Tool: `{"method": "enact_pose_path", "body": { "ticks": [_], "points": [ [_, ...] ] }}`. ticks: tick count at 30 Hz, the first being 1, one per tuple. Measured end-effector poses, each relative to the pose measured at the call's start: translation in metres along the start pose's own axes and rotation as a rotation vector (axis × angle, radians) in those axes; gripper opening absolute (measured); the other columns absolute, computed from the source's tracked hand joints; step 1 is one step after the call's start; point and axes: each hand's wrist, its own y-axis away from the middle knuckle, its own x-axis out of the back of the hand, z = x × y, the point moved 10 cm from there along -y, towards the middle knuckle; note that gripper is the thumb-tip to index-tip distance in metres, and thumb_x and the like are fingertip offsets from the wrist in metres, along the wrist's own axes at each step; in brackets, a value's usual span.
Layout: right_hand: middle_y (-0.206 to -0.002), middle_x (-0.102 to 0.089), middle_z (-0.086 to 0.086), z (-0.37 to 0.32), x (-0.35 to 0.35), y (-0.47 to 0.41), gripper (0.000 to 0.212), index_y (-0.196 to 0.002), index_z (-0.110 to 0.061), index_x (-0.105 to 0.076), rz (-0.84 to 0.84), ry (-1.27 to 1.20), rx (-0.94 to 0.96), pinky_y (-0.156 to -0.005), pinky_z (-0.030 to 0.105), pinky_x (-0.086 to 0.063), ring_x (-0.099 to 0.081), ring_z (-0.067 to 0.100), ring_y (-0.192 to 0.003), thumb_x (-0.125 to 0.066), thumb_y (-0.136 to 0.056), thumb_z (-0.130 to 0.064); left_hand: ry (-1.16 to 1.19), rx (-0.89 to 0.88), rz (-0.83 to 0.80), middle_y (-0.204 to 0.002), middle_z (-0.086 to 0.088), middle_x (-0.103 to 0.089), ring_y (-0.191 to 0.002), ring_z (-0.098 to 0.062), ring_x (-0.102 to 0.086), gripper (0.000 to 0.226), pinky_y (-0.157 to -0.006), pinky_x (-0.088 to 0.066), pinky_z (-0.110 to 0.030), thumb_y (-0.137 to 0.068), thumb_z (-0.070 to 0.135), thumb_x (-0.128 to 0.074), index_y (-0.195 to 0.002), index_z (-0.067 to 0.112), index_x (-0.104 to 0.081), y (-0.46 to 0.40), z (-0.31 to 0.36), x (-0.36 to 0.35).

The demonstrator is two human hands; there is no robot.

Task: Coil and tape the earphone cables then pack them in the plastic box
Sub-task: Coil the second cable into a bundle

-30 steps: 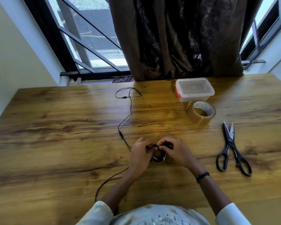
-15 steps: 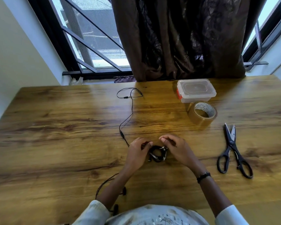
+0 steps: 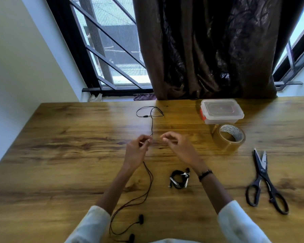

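Note:
A coiled black earphone bundle (image 3: 180,178) with pale tape around it lies on the wooden table (image 3: 60,163), free of both hands, just left of my right wrist. A second, uncoiled black earphone cable (image 3: 152,123) runs from a loop at the far edge down to my left hand (image 3: 136,152). My left fingertips pinch it. The cable goes on under that hand to two earbuds (image 3: 140,219) near my body. My right hand (image 3: 178,148) hovers beside the left with curled fingers and holds nothing. The clear plastic box (image 3: 221,111) stands far right with its lid on.
A roll of brown tape (image 3: 229,137) lies in front of the box. Black scissors (image 3: 265,181) lie, blades slightly apart, at the right. A dark curtain (image 3: 209,50) and a barred window are behind the table's far edge.
Both hands let go of the taped coil, which now lies on the table. They moved forward to the loose cable, and my left fingers closed on it.

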Motion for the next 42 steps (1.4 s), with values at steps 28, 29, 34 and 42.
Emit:
{"method": "enact_pose_path", "body": {
  "ticks": [28, 29, 34, 42],
  "points": [
    [-0.108, -0.061, 0.010, 0.000, -0.068, -0.173, 0.021, -0.105, -0.007, -0.067, 0.035, 0.622, 0.126, -0.088, 0.029, -0.042, -0.052, 0.025, -0.106, -0.048, -0.096, -0.006, 0.143, 0.436, 0.142, -0.087, -0.016, -0.072, -0.073, -0.020, -0.066, 0.012, -0.075, -0.056, -0.033, -0.095, 0.009, -0.055, -0.095, 0.006, -0.066, -0.121, -0.093, 0.011],
    [-0.107, -0.061, 0.010, 0.001, -0.069, -0.174, 0.021, -0.105, -0.007, -0.065, 0.044, 0.629, 0.124, -0.088, 0.029, -0.042, -0.052, 0.025, -0.105, -0.047, -0.096, -0.005, 0.149, 0.438, 0.144, -0.085, -0.014, -0.072, -0.073, -0.018, -0.066, 0.012, -0.076, -0.057, -0.033, -0.095, 0.008, -0.055, -0.094, 0.007, -0.066, -0.122, -0.094, 0.011],
    [-0.105, -0.062, 0.013, 0.000, -0.068, -0.160, 0.017, -0.102, -0.003, -0.066, 0.063, 0.481, 0.050, -0.083, 0.028, -0.044, -0.055, 0.025, -0.102, -0.052, -0.095, -0.012, 0.227, 0.465, 0.137, -0.088, -0.014, -0.073, -0.073, -0.017, -0.068, 0.014, -0.079, -0.058, -0.034, -0.095, 0.010, -0.055, -0.090, 0.007, -0.067, -0.119, -0.098, 0.007],
    [-0.104, -0.066, 0.005, -0.029, -0.064, -0.094, 0.018, -0.108, -0.011, -0.068, 0.124, 0.229, 0.044, -0.085, 0.026, -0.054, -0.060, 0.014, -0.094, -0.064, -0.092, -0.016, 0.536, 0.495, 0.129, -0.092, -0.019, -0.071, -0.078, -0.021, -0.068, 0.022, -0.066, -0.057, -0.025, -0.090, 0.012, -0.065, -0.101, -0.006, -0.069, -0.089, -0.076, 0.013]
  ]
}}
